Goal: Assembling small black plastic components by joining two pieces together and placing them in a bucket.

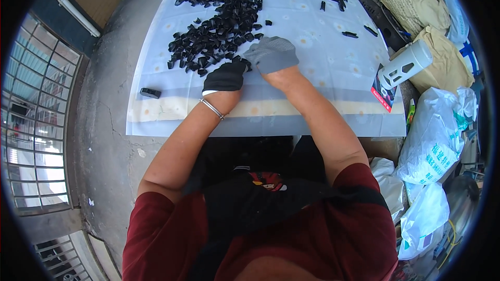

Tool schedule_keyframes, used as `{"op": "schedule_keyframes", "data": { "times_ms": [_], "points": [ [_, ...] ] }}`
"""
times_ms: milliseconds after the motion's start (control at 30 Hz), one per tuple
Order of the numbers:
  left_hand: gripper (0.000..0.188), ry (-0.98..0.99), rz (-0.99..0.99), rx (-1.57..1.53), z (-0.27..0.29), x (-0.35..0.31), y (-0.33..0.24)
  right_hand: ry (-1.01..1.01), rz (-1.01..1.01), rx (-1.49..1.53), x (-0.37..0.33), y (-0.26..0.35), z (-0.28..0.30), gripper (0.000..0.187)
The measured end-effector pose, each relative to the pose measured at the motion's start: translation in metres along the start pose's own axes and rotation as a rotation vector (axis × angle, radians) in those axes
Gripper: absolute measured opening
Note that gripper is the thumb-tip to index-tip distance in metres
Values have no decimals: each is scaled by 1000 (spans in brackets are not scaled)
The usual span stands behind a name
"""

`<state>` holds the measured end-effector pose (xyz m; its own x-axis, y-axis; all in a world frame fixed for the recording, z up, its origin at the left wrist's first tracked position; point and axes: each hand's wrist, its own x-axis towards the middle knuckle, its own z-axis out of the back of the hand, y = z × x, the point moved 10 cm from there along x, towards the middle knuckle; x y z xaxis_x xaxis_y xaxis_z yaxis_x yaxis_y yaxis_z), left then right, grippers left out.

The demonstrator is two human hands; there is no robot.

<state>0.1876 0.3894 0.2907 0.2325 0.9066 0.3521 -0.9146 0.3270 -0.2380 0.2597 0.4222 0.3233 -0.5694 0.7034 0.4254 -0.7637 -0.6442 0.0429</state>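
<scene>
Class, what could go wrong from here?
The grey-gloved right grip sits beside the loose heap of small, angular black pieces; a sweep might scatter them.

The white cylinder with cut-out openings is near the right edge of the pale, flower-patterned table cover; a bump could topple it.

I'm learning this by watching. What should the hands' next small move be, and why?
Perhaps the black-gloved left hand should edge forward to the heap of small, angular, black plastic-looking pieces: its near edge lies right beside that hand. The grey-gloved right hand is close alongside; whether either holds a piece is hidden.
</scene>
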Motion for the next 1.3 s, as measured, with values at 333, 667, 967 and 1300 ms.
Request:
{"op": "schedule_keyframes", "data": {
  "times_ms": [333,667,967,1300],
  "points": [
    [14,147,447,-953,-14,-54,26,16,-54,301,-74,28,37,18],
    [30,252,356,-1060,5,-82,-43,58,-42,451,-116,55,47,29],
    [42,102,471,-1158,4,-88,-22,11,61,239,-120,61,74,19],
    [29,-29,97,-603,35,-74,-54,-56,147,212,-125,76,67,11]
  ]
}}
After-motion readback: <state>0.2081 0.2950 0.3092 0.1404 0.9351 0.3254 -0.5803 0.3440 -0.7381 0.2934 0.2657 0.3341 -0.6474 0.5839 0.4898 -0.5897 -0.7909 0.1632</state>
